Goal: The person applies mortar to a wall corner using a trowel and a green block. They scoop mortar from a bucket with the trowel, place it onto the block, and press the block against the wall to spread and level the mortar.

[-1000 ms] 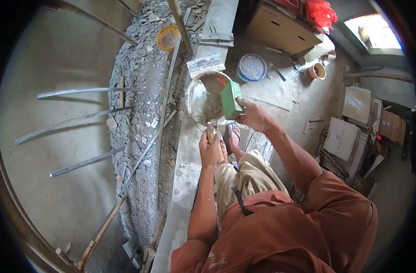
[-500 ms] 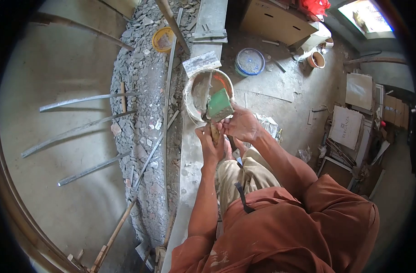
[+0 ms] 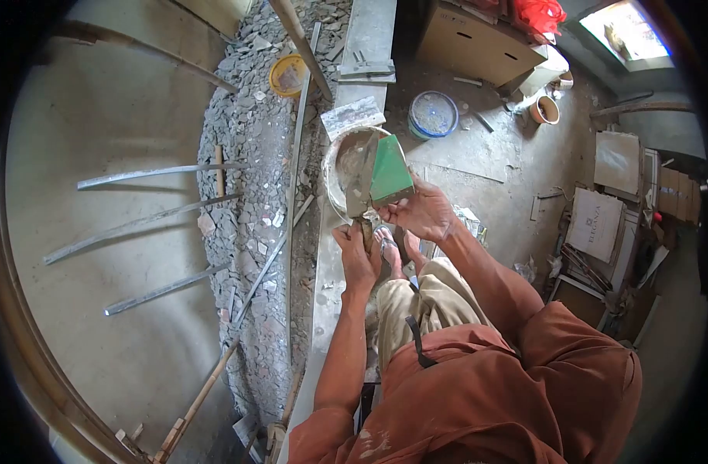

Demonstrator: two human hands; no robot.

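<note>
My left hand (image 3: 357, 254) is closed round the handle of a trowel, whose mortar-coated blade (image 3: 359, 193) points away from me over a bucket (image 3: 333, 189). Grey wet mortar (image 3: 351, 160) shows inside the bucket. In my right hand (image 3: 422, 212) is a smooth green flat-sided piece (image 3: 389, 172), gripped along its mortar-smeared lower edge. Its face is turned up and covers the right part of the bucket's opening. The blade lies right beside the green piece's left edge. My fingers hide most of the trowel's handle.
The bucket stands by a narrow plank (image 3: 328, 278), with a mortar-stained board (image 3: 352, 116) behind it. Rubble (image 3: 253, 155) and long metal bars (image 3: 159, 175) lie left. A blue-rimmed bucket (image 3: 433, 114), a yellow bucket (image 3: 289, 76) and a cardboard box (image 3: 478, 46) stand farther off.
The green piece has turned, so its broad smooth face now shows and its top stands higher. Both hands keep their holds. The whole view has shifted slightly.
</note>
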